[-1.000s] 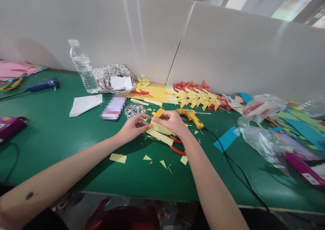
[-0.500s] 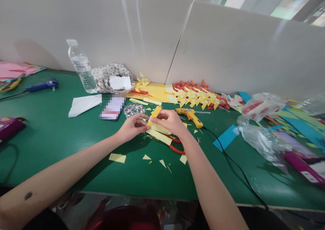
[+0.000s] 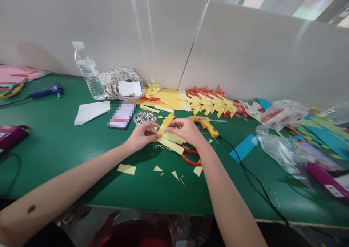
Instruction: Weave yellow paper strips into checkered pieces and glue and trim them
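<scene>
Green table (image 3: pixel 81 181) with paper work in hand, read from left to right. At the far left, pink paper (image 3: pixel 12 72) lies beyond a yellow-and-black tool (image 3: pixel 13 90), with a purple box (image 3: pixel 11 138) nearer the front edge; a blue glue gun (image 3: pixel 45 91) rests just beside the tool. Next, a bottle (image 3: pixel 91 78) stands close to the wall (image 3: pixel 109 25), touching a spotted cloth (image 3: pixel 113 80); a white sheet (image 3: pixel 89 113) and a phone (image 3: pixel 121 116) lie in front, followed by a dish of beads (image 3: pixel 144 118). The left hand (image 3: pixel 140 138) pinches the lower end of a yellow strip (image 3: pixel 167 121), thumb and fingers drawn together. The strip is tilted between the two hands, over pale strips (image 3: pixel 171 146). The right hand (image 3: pixel 187 130) grips its other side between thumb and fingers. Red-handled scissors (image 3: pixel 191 163) lie partly beneath the pale strips. Behind the right hand are a yellow glue gun (image 3: pixel 205 123) and, farther back, a row of yellow woven pieces (image 3: pixel 212 104). Farther right lie blue paper (image 3: pixel 241 149), a crumpled clear bag (image 3: pixel 280 154) and a purple case (image 3: pixel 325 181)
</scene>
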`<move>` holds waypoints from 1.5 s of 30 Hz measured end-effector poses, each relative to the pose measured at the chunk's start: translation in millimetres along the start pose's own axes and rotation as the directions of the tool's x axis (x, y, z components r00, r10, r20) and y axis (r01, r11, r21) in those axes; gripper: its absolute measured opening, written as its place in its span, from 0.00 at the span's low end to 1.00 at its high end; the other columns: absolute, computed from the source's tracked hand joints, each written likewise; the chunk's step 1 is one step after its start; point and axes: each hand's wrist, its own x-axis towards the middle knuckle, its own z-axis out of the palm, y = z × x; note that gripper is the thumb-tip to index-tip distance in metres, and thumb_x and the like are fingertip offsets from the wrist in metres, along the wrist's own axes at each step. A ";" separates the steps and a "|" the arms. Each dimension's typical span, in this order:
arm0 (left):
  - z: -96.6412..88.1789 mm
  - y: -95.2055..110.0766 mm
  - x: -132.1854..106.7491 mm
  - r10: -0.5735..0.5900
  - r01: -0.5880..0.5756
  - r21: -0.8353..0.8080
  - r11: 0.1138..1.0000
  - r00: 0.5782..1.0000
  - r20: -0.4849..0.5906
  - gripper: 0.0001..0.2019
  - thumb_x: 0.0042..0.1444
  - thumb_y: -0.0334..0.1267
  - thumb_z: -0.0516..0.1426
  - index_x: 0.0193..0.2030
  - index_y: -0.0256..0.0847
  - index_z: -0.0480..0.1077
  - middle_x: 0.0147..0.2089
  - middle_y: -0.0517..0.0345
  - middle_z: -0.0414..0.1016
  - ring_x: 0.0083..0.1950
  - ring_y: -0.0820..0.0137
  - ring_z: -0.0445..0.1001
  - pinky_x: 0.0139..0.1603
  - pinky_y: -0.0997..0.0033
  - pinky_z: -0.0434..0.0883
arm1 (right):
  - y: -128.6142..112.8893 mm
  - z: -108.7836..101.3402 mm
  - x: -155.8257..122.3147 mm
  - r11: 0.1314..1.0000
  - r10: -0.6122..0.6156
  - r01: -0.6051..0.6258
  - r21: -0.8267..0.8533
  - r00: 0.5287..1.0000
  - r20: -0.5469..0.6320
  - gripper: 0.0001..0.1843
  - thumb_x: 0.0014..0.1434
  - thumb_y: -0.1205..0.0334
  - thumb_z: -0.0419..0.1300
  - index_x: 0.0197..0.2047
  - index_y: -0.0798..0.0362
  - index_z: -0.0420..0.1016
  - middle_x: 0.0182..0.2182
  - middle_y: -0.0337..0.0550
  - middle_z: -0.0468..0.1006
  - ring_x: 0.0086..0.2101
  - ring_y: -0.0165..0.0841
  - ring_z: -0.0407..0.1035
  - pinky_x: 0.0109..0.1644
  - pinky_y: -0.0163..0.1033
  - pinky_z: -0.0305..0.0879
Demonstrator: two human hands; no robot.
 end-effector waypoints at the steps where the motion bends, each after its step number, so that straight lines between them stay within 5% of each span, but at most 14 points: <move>1: -0.1 -0.5 0.2 -0.001 0.001 -0.001 1.000 1.000 -0.001 0.16 0.44 0.36 0.63 0.40 0.37 0.66 0.27 0.61 0.72 0.26 0.78 0.69 0.31 0.75 0.67 | -0.1 0.0 0.1 1.000 0.011 -0.012 0.010 1.000 0.005 0.13 0.46 0.52 0.63 0.28 0.54 0.76 0.30 0.43 0.78 0.33 0.33 0.71 0.40 0.40 0.65; 6: -0.9 -2.1 0.5 0.010 -0.010 0.016 1.000 1.000 -0.007 0.16 0.44 0.37 0.63 0.40 0.37 0.66 0.28 0.61 0.73 0.27 0.77 0.69 0.32 0.75 0.67 | 0.0 -0.3 -0.2 0.990 0.108 -0.104 0.092 0.993 -0.038 0.30 0.43 0.54 0.66 0.49 0.56 0.68 0.31 0.44 0.79 0.36 0.36 0.72 0.42 0.42 0.66; 9: -1.3 -1.9 -0.2 0.017 -0.017 0.034 0.999 1.000 0.001 0.16 0.44 0.38 0.63 0.40 0.37 0.66 0.27 0.62 0.72 0.26 0.78 0.69 0.31 0.75 0.67 | -0.3 -1.4 -1.9 0.994 0.064 -0.062 0.086 0.998 -0.026 0.35 0.45 0.56 0.65 0.56 0.55 0.62 0.30 0.43 0.79 0.38 0.38 0.72 0.46 0.44 0.64; 27: -0.5 -2.2 -0.7 -0.003 0.003 0.001 1.000 1.000 0.005 0.15 0.43 0.36 0.63 0.39 0.38 0.67 0.27 0.62 0.73 0.25 0.78 0.69 0.31 0.74 0.67 | 1.4 -1.7 -2.7 0.998 -0.026 0.026 0.056 1.000 -0.001 0.34 0.47 0.59 0.63 0.58 0.50 0.61 0.29 0.40 0.79 0.39 0.38 0.72 0.50 0.46 0.62; 45: 0.9 0.3 -1.0 -0.047 0.047 0.040 0.998 0.999 -0.003 0.12 0.43 0.38 0.63 0.35 0.37 0.69 0.30 0.60 0.72 0.29 0.75 0.70 0.31 0.74 0.69 | 7.3 4.0 0.1 0.978 -0.018 0.004 0.208 0.998 0.065 0.36 0.47 0.58 0.65 0.58 0.47 0.59 0.30 0.39 0.75 0.34 0.32 0.71 0.42 0.41 0.68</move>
